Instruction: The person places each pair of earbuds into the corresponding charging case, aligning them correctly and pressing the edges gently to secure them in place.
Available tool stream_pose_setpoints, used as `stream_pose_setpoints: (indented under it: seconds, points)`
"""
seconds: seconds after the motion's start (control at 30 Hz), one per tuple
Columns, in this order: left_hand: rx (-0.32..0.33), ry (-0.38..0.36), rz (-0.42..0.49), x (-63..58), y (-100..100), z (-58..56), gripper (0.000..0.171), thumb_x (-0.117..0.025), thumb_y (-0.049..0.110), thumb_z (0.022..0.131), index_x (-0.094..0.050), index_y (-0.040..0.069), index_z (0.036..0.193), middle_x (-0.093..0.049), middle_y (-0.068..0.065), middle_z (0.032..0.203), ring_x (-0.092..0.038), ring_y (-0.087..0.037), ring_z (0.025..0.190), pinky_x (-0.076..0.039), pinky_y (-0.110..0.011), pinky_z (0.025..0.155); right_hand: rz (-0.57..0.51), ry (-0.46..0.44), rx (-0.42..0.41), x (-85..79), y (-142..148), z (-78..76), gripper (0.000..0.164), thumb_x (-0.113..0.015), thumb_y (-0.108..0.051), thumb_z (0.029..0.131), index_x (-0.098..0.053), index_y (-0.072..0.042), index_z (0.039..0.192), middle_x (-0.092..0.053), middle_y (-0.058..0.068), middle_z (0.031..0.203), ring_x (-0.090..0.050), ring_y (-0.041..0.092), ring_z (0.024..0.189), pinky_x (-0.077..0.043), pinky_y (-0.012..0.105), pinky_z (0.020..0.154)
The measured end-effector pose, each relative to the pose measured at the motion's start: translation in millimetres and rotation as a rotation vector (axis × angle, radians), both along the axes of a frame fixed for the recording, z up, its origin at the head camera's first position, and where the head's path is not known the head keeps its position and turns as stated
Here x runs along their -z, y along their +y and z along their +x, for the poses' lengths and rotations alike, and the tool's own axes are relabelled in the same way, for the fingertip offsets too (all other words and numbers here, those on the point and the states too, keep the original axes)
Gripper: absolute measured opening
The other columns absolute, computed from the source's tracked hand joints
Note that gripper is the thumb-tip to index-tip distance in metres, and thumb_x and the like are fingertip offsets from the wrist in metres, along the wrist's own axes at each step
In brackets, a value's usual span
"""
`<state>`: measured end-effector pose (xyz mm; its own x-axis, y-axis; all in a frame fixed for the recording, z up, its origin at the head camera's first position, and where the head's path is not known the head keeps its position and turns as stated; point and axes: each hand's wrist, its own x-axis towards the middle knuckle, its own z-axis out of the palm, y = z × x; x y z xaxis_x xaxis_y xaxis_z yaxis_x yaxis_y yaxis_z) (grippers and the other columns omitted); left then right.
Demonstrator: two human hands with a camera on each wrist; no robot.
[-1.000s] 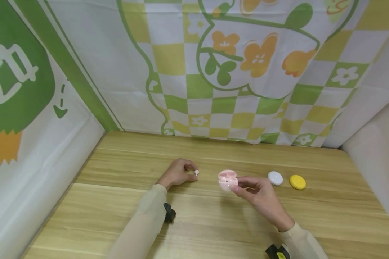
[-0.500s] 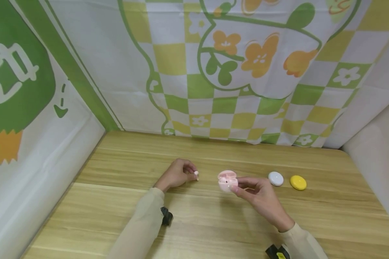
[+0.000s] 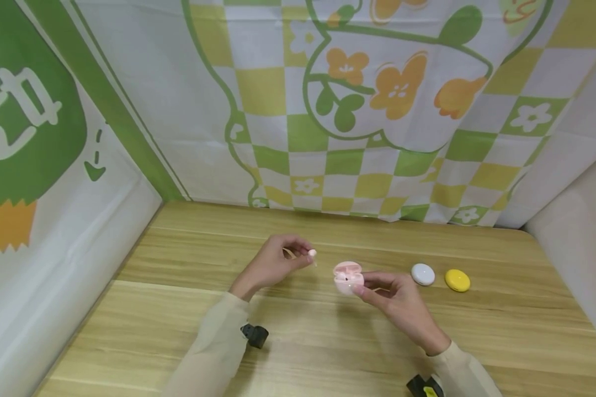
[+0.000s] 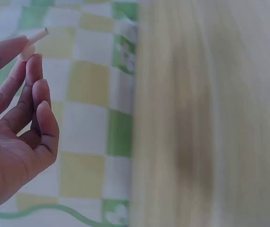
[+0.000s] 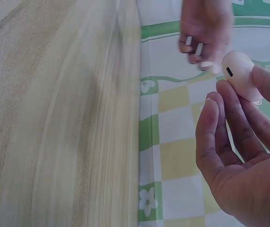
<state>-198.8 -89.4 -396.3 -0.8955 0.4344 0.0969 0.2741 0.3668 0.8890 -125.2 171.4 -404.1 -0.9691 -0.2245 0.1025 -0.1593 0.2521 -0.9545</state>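
My left hand (image 3: 278, 259) pinches a small pale earbud (image 3: 312, 253) between thumb and fingertips, above the table. In the left wrist view the earbud (image 4: 28, 51) shows a rounded head between the fingertips and a thin stem pointing up and right. To its right, my right hand (image 3: 399, 300) holds a round pink earbud case (image 3: 346, 284) by its side, lid raised, with a dark spot inside. The right wrist view shows the case (image 5: 241, 75) from outside, a dark charging port on its shell, with thumb and fingers gripping it. The two hands are a short gap apart.
A white round case (image 3: 422, 274) and a yellow round case (image 3: 457, 280) lie closed on the wooden table (image 3: 179, 331), right of my right hand. A patterned cloth (image 3: 342, 160) hangs along the table's back edge. Both wrists carry black cameras.
My left hand has moved right and slightly away from me, bringing the earbud nearer the pink case; the earbud has turned in the fingertips. My right hand and the case stay nearly still.
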Motion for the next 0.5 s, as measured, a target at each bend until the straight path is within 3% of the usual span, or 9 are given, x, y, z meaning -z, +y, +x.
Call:
stream_pose_setpoints:
  seconds: [0.23, 0.5]
  points:
    - [0.071, 0.08, 0.055, -30.2, 14, 18.5, 0.016, -0.069, 0.024, 0.085, -0.067, 0.018, 0.1, -0.065, 0.007, 0.089, -0.058, -0.01, 0.084, -0.045, -0.037, 0.078, -0.014, 0.02, -0.018, -1.2, -2, 0.4, 0.026, -0.073, -0.018, 0.082, -0.069, -0.004, 0.104, -0.069, 0.008, 0.095, -0.065, 0.02, 0.086, -0.054, 0.031, 0.075]
    - [0.142, 0.17, 0.018, -41.3, 31, 30.7, 0.013, -0.069, 0.022, 0.086, -0.067, 0.018, 0.099, -0.063, 0.013, 0.089, -0.055, -0.005, 0.084, -0.044, -0.04, 0.079, -0.001, 0.015, -0.023, 0.0, -3, -0.9, 0.024, -0.073, -0.022, 0.082, -0.07, -0.01, 0.104, -0.07, 0.004, 0.095, -0.065, 0.021, 0.087, -0.054, 0.034, 0.075]
